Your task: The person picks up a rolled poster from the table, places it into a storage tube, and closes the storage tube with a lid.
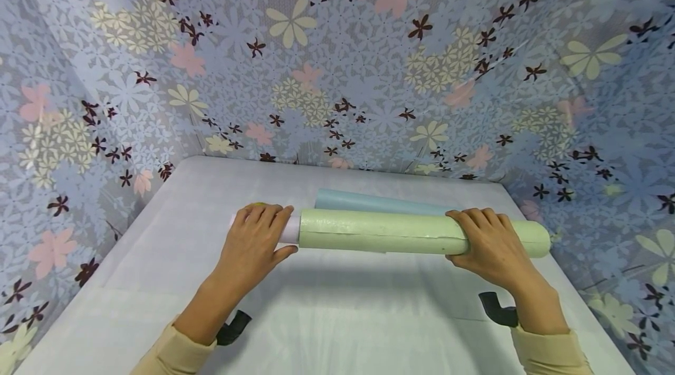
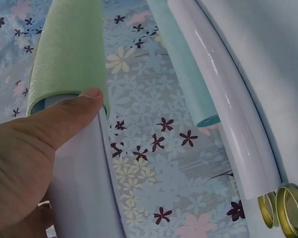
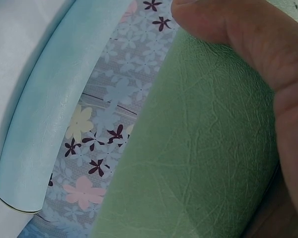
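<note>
A light green textured roll [image 1: 379,231] is held level above the white table. My right hand [image 1: 490,246] grips it near its right end, fingers over the top and thumb on the near side. Out of its left end comes a white inner roll [image 1: 290,229], which my left hand [image 1: 255,237] grips. In the left wrist view, the left thumb [image 2: 74,111] lies along the white roll [image 2: 89,173], its tip at the rim of the green roll [image 2: 69,54]. The right wrist view shows the right thumb [image 3: 213,20] against the green surface [image 3: 188,134].
Behind the green roll a pale blue roll [image 1: 379,200] lies on the table [image 1: 337,316]. Another glossy white roll [image 2: 223,94] lies beside it in the left wrist view, with yellow tape rings [image 2: 291,210] by its end. Flower-patterned cloth [image 1: 337,70] surrounds the table.
</note>
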Tool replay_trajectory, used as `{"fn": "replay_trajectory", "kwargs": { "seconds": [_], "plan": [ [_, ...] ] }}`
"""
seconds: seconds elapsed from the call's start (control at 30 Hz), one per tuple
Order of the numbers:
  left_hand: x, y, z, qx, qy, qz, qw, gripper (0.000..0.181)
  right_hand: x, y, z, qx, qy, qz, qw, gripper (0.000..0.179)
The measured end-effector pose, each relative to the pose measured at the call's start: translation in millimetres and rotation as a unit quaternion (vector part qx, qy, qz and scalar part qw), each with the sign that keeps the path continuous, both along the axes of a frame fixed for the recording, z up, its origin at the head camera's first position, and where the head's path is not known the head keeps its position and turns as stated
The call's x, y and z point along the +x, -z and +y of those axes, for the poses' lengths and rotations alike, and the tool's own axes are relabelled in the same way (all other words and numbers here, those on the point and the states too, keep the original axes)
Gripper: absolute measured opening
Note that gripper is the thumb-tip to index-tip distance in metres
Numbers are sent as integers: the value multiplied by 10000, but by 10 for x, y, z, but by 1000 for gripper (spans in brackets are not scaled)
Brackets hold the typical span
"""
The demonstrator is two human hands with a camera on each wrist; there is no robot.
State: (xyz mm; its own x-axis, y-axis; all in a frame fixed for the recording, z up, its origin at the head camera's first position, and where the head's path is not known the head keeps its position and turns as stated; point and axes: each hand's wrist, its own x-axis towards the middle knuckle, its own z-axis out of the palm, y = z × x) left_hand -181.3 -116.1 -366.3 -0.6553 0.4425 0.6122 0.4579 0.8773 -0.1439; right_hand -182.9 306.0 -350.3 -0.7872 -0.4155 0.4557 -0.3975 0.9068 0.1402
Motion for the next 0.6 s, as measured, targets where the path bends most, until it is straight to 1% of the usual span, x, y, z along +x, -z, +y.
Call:
{"fn": "replay_trajectory", "kwargs": {
  "seconds": [0.27, 0.6],
  "plan": [
    [25, -49, -64, 93, 28, -61, 9999, 74, 6, 0, 37, -25, -79, 1, 10000, 82],
    [70, -124, -229, 585, 74, -414, 9974, 76, 33, -7, 70, -76, 0, -77, 9999, 84]
  ]
}}
